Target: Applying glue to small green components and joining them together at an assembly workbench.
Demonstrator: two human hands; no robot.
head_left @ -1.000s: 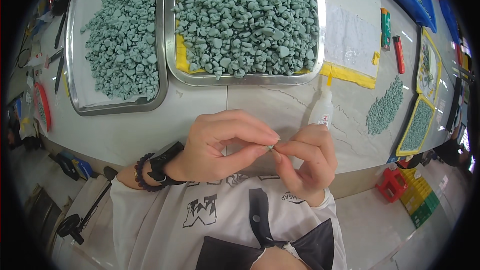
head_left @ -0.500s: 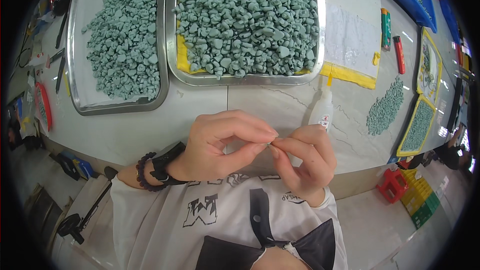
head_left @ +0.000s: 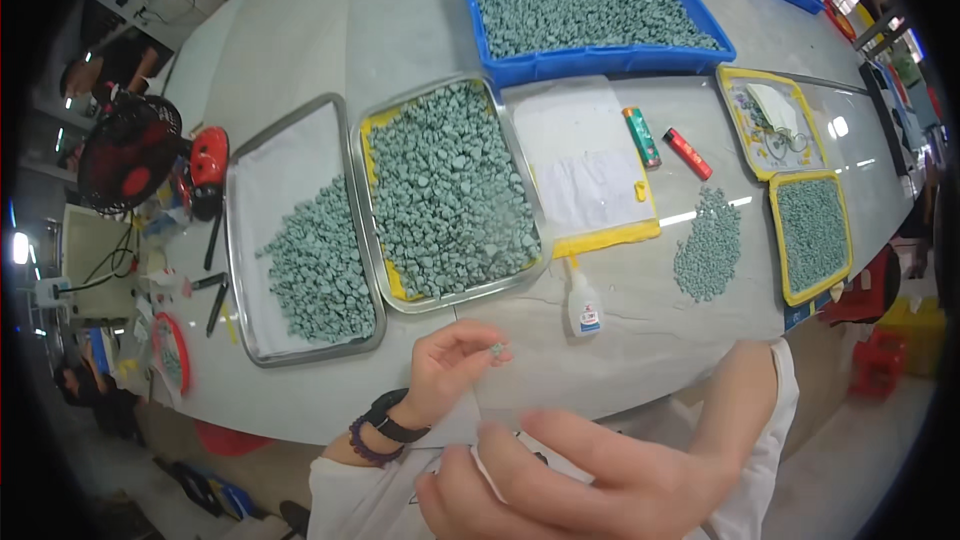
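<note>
My left hand (head_left: 443, 372), with a dark watch band and a beaded bracelet at the wrist, is over the table's near edge. Its thumb and fingertips pinch a small pale-green piece (head_left: 497, 349). Close to the camera, my right hand (head_left: 590, 485) is raised, fingers loosely bent and apart, with nothing visible in them. A white squeeze bottle (head_left: 584, 308) with a yellow tip stands just beyond my hands. Beyond my left hand, a metal tray (head_left: 395, 302) lined in yellow holds many green pieces (head_left: 450, 190).
Another metal tray (head_left: 240, 290) with green pieces lies left. A big blue bin (head_left: 600, 62) is at the back. White paper (head_left: 580, 130), a green lighter-shaped item (head_left: 642, 137), a red one (head_left: 688, 154), a small green pile (head_left: 709, 245) and a yellow-rimmed tray (head_left: 848, 240) are right.
My hands have parted: the right has come up toward the camera, while the left keeps a small piece between its fingertips. The view has tilted up, showing more of the table.
</note>
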